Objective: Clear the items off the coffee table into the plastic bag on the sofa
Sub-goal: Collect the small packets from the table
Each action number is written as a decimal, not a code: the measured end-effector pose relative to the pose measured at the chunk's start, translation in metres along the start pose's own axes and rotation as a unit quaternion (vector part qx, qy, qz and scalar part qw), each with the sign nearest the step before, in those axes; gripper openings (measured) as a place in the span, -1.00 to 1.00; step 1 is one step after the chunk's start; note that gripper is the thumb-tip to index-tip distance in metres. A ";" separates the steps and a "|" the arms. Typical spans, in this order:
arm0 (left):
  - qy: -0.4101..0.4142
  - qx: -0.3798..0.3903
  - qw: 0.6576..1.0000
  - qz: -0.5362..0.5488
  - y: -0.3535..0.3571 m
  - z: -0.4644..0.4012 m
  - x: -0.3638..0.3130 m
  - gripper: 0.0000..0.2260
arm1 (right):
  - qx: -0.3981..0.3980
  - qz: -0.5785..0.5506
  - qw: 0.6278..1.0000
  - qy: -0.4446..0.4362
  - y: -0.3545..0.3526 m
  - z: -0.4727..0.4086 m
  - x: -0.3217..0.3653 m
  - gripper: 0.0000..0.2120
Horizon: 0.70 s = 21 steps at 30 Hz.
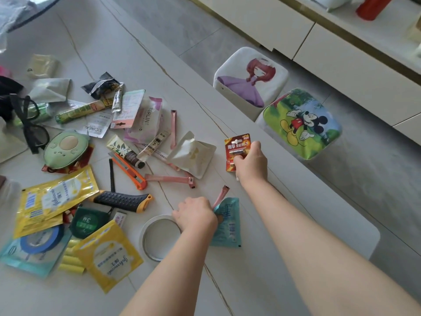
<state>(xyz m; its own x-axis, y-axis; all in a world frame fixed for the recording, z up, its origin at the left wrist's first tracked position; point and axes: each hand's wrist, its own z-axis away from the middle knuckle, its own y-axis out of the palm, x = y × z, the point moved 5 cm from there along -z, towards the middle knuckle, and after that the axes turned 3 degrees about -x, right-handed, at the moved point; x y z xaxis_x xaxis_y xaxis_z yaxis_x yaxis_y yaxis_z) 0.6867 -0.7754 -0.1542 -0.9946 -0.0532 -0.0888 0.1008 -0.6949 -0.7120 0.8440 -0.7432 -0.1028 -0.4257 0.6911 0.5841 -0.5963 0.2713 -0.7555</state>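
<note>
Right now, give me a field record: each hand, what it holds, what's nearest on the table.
left hand: grips teal packet and pink clip
right hand: pinches red battery pack, lifted near table edge
nearest left hand: white tape roll
surface: coffee table
bag: not in view
</note>
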 end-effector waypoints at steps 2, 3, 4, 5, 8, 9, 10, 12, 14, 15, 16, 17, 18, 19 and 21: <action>0.003 -0.005 1.000 0.001 -0.003 0.001 0.000 -0.61 | -0.007 -0.033 0.999 0.027 -0.010 0.010 -0.007 -0.72; 0.006 -0.006 1.000 0.001 -0.004 0.002 0.000 -0.63 | -0.014 -0.052 0.998 0.045 -0.016 0.016 -0.012 -0.74; 0.011 -0.010 1.000 0.002 -0.006 0.005 0.000 -0.64 | -0.021 -0.075 0.995 0.064 -0.023 0.025 -0.017 -0.76; 0.019 -0.014 1.000 0.003 -0.007 0.009 0.000 -0.64 | -0.023 -0.101 0.991 0.085 -0.029 0.033 -0.024 -0.78; 0.056 -0.044 0.997 0.031 -0.010 0.030 0.003 -0.70 | -0.009 -0.175 0.975 0.137 -0.047 0.067 -0.043 -0.78; 0.068 -0.057 0.994 0.059 -0.013 0.038 0.005 -0.74 | 0.002 -0.191 0.971 0.146 -0.052 0.077 -0.048 -0.78; 0.073 -0.060 0.991 0.096 -0.017 0.048 0.008 -0.79 | 0.014 -0.205 0.966 0.156 -0.058 0.088 -0.051 -0.78; 0.076 -0.050 0.981 0.169 -0.028 0.074 0.016 -0.86 | 0.047 -0.228 0.958 0.169 -0.071 0.114 -0.052 -0.82; 0.080 -0.028 0.968 0.236 -0.037 0.103 0.027 -0.93 | 0.080 -0.251 0.950 0.167 -0.084 0.144 -0.049 -0.84; 0.074 -0.015 0.957 0.281 -0.041 0.119 0.036 -0.94 | 0.099 -0.260 0.947 0.162 -0.089 0.159 -0.045 -0.83; 0.061 0.004 0.939 0.340 -0.043 0.134 0.044 -0.93 | 0.120 -0.265 0.944 0.157 -0.094 0.175 -0.040 -0.81; 0.047 0.026 0.913 0.404 -0.045 0.151 0.054 -0.91 | 0.141 -0.268 0.941 0.153 -0.098 0.190 -0.035 -0.80; 0.029 0.043 0.887 0.459 -0.048 0.168 0.065 -0.90 | 0.161 -0.270 0.938 0.147 -0.101 0.204 -0.029 -0.79; 0.010 0.052 0.861 0.507 -0.052 0.184 0.076 -0.90 | 0.181 -0.271 0.935 0.140 -0.103 0.218 -0.022 -0.78; -0.023 0.066 0.805 0.589 -0.059 0.218 0.099 -0.90 | 0.224 -0.275 0.927 0.122 -0.106 0.246 -0.005 -0.73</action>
<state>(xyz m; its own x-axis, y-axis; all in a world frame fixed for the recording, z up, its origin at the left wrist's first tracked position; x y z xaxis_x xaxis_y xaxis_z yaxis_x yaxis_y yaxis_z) 0.5767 -0.8963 0.0310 -0.2114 -0.7552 -0.6205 0.9744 -0.2129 -0.0729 0.7416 -0.9405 0.0476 0.1596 0.6764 0.7190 -0.9234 0.3599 -0.1336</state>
